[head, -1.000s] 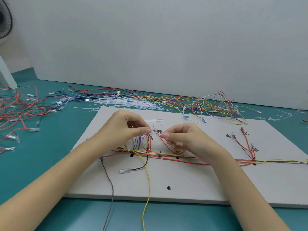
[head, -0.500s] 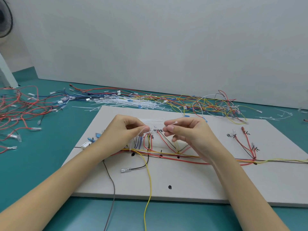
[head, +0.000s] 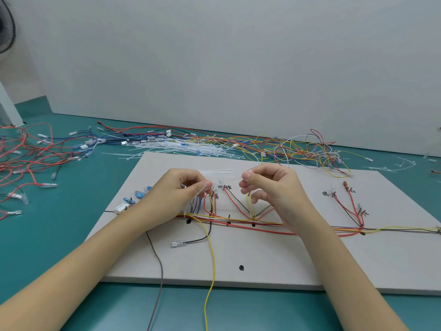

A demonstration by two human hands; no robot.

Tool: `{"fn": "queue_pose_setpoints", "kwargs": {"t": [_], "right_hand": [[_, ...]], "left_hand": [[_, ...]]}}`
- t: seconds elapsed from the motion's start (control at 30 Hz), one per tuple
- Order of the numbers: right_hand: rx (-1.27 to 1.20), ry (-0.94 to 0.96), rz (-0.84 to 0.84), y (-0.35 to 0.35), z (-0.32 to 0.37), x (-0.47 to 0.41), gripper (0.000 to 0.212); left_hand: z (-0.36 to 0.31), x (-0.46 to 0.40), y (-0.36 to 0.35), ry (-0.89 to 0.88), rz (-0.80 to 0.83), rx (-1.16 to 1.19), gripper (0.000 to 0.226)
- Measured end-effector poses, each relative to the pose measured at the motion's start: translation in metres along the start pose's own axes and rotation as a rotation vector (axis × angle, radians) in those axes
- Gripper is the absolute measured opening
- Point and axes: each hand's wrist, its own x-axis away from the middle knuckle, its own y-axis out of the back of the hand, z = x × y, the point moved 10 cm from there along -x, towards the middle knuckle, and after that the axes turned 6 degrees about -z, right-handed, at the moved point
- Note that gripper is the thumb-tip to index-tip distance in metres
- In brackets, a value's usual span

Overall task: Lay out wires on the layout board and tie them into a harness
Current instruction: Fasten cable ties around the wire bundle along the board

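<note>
- My left hand hovers over the middle of the white board, thumb and forefinger pinching one end of a thin, clear cable tie.
- My right hand hangs just to the right of it, fingers curled, its grip pinching what looks like the tie's far end; the strip there is too fine to see clearly.
- The tie's long axis runs left to right between my two hands, above the wires; the left hand is nearer the branch to be bound.
- The wire bundle lies along the board's length, red, yellow and dark strands side by side, with short branches fanning toward the far edge.
- A yellow wire trails off the board's near edge.
- Spare ties and loose wires lie on the green desk beyond the board's far edge.
</note>
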Motion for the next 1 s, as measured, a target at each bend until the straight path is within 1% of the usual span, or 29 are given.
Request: {"fn": "queue_pose_setpoints", "kwargs": {"t": [0.2, 0.33, 0.4, 0.47, 0.6, 0.7, 0.77, 0.87, 1.0], "right_hand": [[0.16, 0.018, 0.028, 0.001, 0.001, 0.0, 0.013], [0.2, -0.027, 0.034, 0.003, -0.004, -0.001, 0.014], [0.2, -0.052, 0.0, 0.009, -0.005, -0.003, 0.013], [0.209, -0.075, -0.063, 0.022, -0.004, -0.004, 0.012], [0.313, -0.136, -0.146, 0.045, -0.005, -0.006, 0.013], [0.367, -0.18, -0.17, 0.051, -0.009, -0.006, 0.015], [0.377, -0.192, -0.154, 0.048, -0.011, -0.006, 0.015], [0.429, -0.186, -0.1, 0.033, -0.018, -0.005, 0.014], [0.509, -0.163, -0.047, 0.016, -0.027, -0.004, 0.016]], "left_hand": [[0.002, 0.0, -0.002, 0.01, 0.018, -0.01, 0.027], [0.001, 0.001, -0.002, 0.02, 0.017, -0.026, 0.024], [0.006, 0.0, 0.004, 0.044, -0.017, -0.044, 0.024], [0.013, -0.001, 0.01, 0.073, -0.029, -0.123, 0.022], [0.019, 0.002, 0.007, 0.106, 0.047, -0.293, 0.017], [0.022, 0.002, 0.006, 0.123, 0.066, -0.302, 0.009], [0.024, 0.002, 0.005, 0.143, 0.072, -0.273, 0.008], [0.027, 0.004, -0.004, 0.161, 0.128, -0.236, 0.011], [0.03, 0.004, -0.007, 0.188, 0.159, -0.236, 0.013]]}}
